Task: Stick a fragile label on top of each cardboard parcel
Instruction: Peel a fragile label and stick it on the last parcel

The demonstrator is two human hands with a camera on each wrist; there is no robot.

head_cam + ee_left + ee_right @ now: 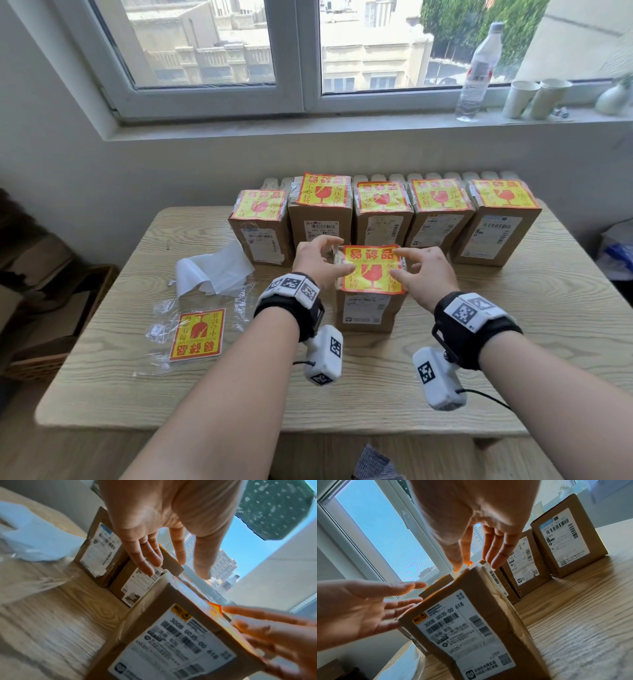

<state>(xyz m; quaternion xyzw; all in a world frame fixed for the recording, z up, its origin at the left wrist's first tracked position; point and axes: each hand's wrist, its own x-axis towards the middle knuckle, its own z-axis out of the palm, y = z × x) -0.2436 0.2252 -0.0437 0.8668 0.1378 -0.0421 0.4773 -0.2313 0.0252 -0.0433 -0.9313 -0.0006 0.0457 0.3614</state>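
A brown cardboard parcel [366, 311] [171, 635] [471, 615] stands upright in front of me with a yellow and red fragile label [371, 270] [214, 609] lying on its top. My left hand [325, 260] [163, 547] is at the label's left edge, fingers spread and straight, thumb touching the label. My right hand [418, 270] [479, 550] is at the right edge, forefinger and thumb resting on the label. Neither hand grips anything. Behind stands a row of several parcels [380, 212], each with a fragile label on top.
One spare fragile label [198, 334] lies in crumpled clear wrap at the table's left, with white backing paper [212, 270] beyond it. The wooden table [342, 394] has free room in front and right. A water bottle [479, 68] and paper cups [534, 97] stand on the windowsill.
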